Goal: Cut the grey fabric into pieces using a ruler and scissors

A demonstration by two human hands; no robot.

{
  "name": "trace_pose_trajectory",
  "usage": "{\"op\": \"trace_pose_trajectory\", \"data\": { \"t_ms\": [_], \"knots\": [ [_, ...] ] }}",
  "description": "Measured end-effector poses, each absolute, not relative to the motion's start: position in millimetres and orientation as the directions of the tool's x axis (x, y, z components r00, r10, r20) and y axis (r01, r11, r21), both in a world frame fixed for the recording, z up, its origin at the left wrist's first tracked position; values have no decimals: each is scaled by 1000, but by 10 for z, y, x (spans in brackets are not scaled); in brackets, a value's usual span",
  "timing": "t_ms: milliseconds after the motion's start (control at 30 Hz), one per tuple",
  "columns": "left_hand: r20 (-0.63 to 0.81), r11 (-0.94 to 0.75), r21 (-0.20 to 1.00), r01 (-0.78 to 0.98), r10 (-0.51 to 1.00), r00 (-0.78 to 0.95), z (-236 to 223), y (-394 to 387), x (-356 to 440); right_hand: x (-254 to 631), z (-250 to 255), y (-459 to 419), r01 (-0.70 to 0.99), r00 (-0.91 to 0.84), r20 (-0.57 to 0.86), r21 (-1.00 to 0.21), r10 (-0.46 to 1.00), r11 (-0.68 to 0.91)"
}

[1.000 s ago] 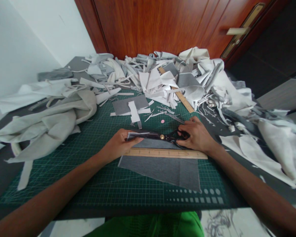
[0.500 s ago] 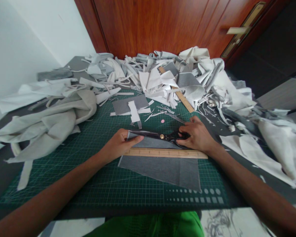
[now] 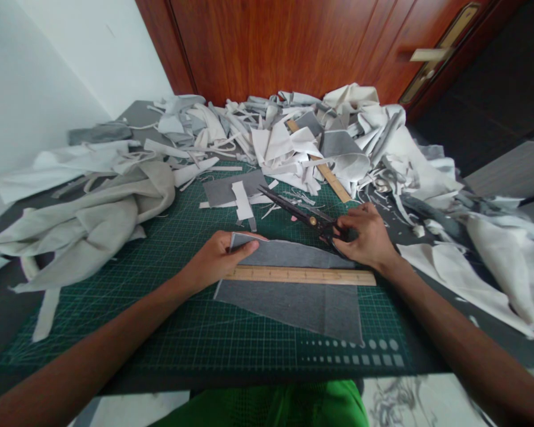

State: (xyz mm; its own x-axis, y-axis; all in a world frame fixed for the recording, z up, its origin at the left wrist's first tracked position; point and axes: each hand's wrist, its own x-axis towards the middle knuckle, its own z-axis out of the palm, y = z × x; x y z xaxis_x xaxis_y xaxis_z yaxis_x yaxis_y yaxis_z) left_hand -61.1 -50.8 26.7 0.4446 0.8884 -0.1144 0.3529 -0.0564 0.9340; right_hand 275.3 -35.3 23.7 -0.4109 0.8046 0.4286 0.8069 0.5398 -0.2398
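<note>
grey fabric piece [image 3: 289,308], a flat, angular cut of thin woven cloth, lies on the green gridded cutting mat [image 3: 115,332]. a long pale wooden ruler [image 3: 300,275] lies across it, leaving a narrow band of the cloth showing above the ruler and the wider part below. the person's left hand [image 3: 216,259] is at the fabric's left end, mostly closed, its thumb and fingers pinching the upper corner of the cloth and lifting it slightly off the ruler. the right hand [image 3: 365,234] is half closed, its fingers curled around the handles of the black steel tailor's scissors [image 3: 314,222]. the long blades lie close together and point up and left over the mat, clear of the cloth. this hand sits just above the ruler's right end, beside the fabric's upper right edge. the left forearm [image 3: 93,332] and right forearm [image 3: 449,320] reach in from the lower corners. farther up the mat lie a dark grey fabric rectangle [image 3: 234,191] and a narrow white cloth strip [image 3: 242,200]. crumpled beige cloth [image 3: 84,225] lies to the left, and a large heap of white and grey fabric scraps [image 3: 293,136] covers the dark surface [image 3: 427,356] up to a reddish-brown wooden door [image 3: 271,47].
</note>
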Motion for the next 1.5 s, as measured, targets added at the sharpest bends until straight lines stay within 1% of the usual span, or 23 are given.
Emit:
{"op": "trace_pose_trajectory", "data": {
  "t_ms": [200,333,467,567,733,1267,1500],
  "knots": [
    [-65,-133,887,442,912,405,256,-500,-596,2772,283,-336,821,-437,363,-213,823,530],
    [-47,-167,870,464,908,415,270,-508,-579,2800,284,-311,802,-497,311,-192,810,565],
    [-34,-189,863,469,903,428,279,-510,-579,2892,296,-267,770,-580,227,-159,782,618],
    [-30,-195,855,481,906,421,289,-513,-584,2962,312,-244,739,-631,168,-168,758,653],
    [-16,-212,847,487,906,423,328,-531,-578,3043,347,-234,735,-637,99,-222,764,641],
    [31,-243,845,476,912,409,350,-546,-587,3063,418,-246,748,-635,76,-191,769,636],
    [13,-229,841,490,915,404,357,-551,-583,3058,410,-252,739,-642,87,-194,762,645]
  ]
}}
